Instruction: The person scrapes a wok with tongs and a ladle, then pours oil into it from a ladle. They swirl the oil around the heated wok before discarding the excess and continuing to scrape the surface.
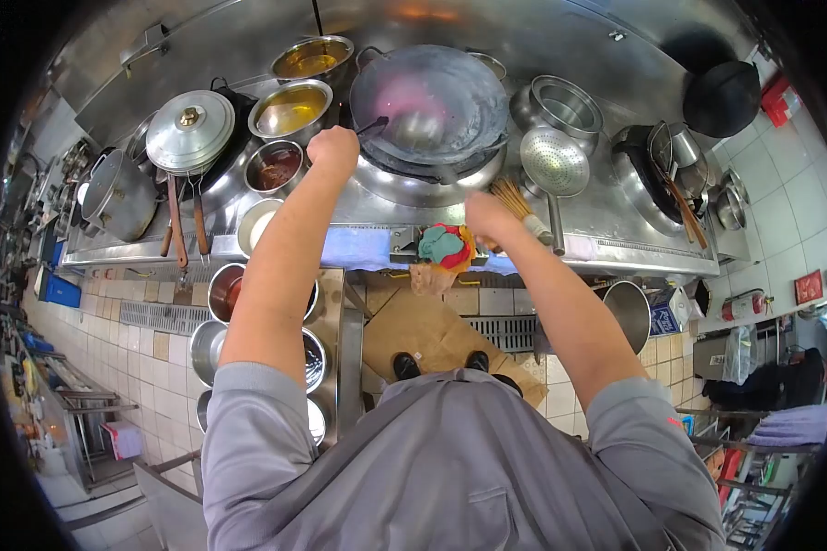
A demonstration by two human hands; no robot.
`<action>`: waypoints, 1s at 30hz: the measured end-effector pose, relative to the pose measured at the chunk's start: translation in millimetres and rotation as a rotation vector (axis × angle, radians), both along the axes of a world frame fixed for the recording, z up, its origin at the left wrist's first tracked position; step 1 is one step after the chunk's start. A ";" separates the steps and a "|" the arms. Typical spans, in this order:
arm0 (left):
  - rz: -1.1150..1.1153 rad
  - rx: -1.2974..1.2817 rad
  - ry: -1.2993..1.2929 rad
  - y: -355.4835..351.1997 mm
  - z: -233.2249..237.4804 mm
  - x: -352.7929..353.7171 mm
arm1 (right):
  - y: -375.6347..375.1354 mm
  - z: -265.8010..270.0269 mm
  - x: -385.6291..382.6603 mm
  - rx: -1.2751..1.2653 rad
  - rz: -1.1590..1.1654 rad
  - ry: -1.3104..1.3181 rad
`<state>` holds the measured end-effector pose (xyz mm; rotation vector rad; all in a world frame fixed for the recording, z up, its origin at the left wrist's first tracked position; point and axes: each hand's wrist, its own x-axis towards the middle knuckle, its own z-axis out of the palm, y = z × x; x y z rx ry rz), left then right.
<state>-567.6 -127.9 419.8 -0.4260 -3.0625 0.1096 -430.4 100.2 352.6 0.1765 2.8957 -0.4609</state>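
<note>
My left hand [334, 152] is closed in a fist at the left side of a large wok [459, 101] on the burner. A short dark rod [373, 127] sticks out past the knuckles toward the wok. My right hand [490, 220] is at the front edge of the stove, its fingers curled and mostly hidden under the hand. Right beside it, and partly overlapped by it, lies a bamboo wok brush [509, 196]. I cannot tell what the right fingers grip. Colored cloths [442, 244] are bunched at the edge just left of that hand.
Bowls of yellow oil [290, 109] and a bowl of dark red sauce [275, 166] stand left of the wok. Farther left is a lidded pot [190, 130]. A perforated skimmer [555, 163] rests on the right. Below, steel pots [225, 290] line a side shelf.
</note>
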 end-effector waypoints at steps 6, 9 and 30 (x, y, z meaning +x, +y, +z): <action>0.006 -0.064 -0.009 4.3 10.9 4.3 | 29.9 56.5 -16.4 -0.307 -0.039 -0.107; -0.035 -0.029 0.019 -2.1 7.6 4.5 | 7.5 37.5 -4.5 -0.207 -0.070 0.017; -0.025 0.020 -0.047 -43.0 16.3 26.2 | 46.1 122.2 27.6 -0.378 -0.265 0.037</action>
